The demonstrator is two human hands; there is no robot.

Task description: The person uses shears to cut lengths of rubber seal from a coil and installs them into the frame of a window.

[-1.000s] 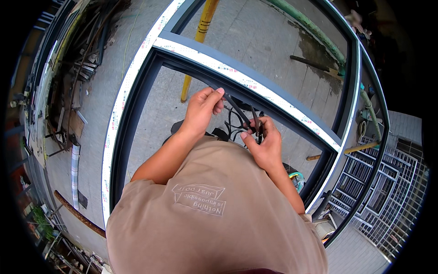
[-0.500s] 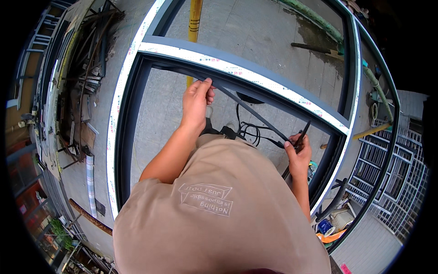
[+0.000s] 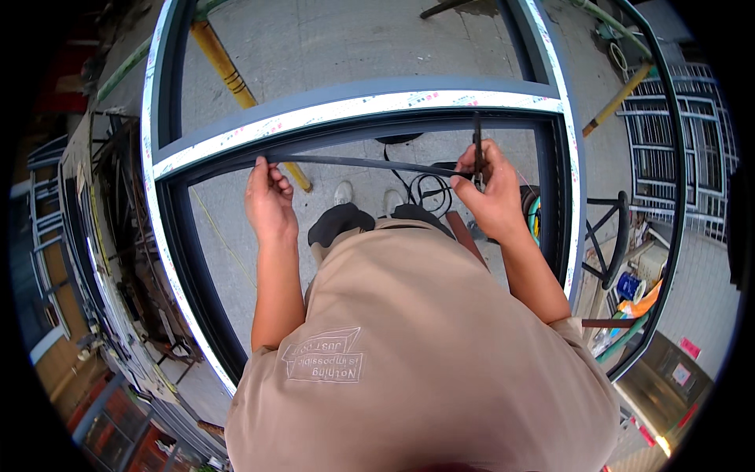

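A dark flexible sealing strip (image 3: 354,162) stretches between my hands along the inner edge of a dark window frame (image 3: 211,259), whose face carries printed white protective film. My left hand (image 3: 272,198) pinches the strip against the crossbar's groove near the left corner, thumb and forefinger together. Closed around a slim dark tool (image 3: 477,145), scissors-like in shape, my right hand (image 3: 494,189) also has the strip's other stretch at its fingertips. The tool points away from me; its handles are mostly hidden in the palm.
Beyond the crossbar (image 3: 377,104) a yellow pole (image 3: 220,63) crosses the frame opening. Black cord (image 3: 431,189) lies coiled on the floor by my shoes (image 3: 343,191). Scrap material is piled at left; metal grilles (image 3: 668,149) and a blue tub (image 3: 628,285) are at right.
My view has turned, so the crossbar now runs nearly level. My left hand sits closer to the frame's left corner, and the strip spans more horizontally. Both hands keep their hold.
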